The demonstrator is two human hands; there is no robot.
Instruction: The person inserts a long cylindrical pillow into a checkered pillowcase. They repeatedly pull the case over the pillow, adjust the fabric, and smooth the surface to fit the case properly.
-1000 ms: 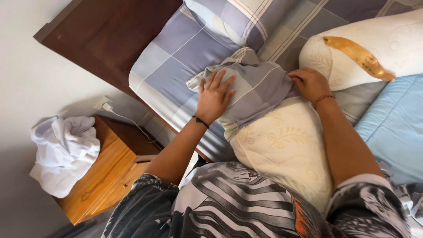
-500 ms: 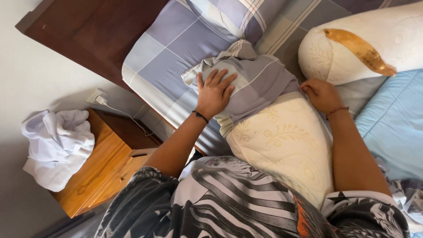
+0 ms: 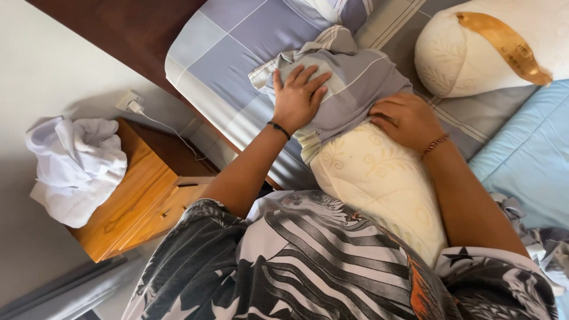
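A cream pillow lies on the bed in front of me, its far end covered by a grey-blue checked pillowcase. My left hand rests flat on the covered end, fingers spread. My right hand grips the edge of the pillowcase where the cloth meets the bare pillow. Both forearms reach forward from my patterned black-and-white shirt.
A second cream pillow with a brown stain lies at the upper right. A checked pillow leans on the dark headboard. A wooden nightstand at left carries white cloth. A light blue sheet lies right.
My right hand has moved down the pillow towards me, drawing the pillowcase edge further over the pillow. My left hand stays pressed on the covered end.
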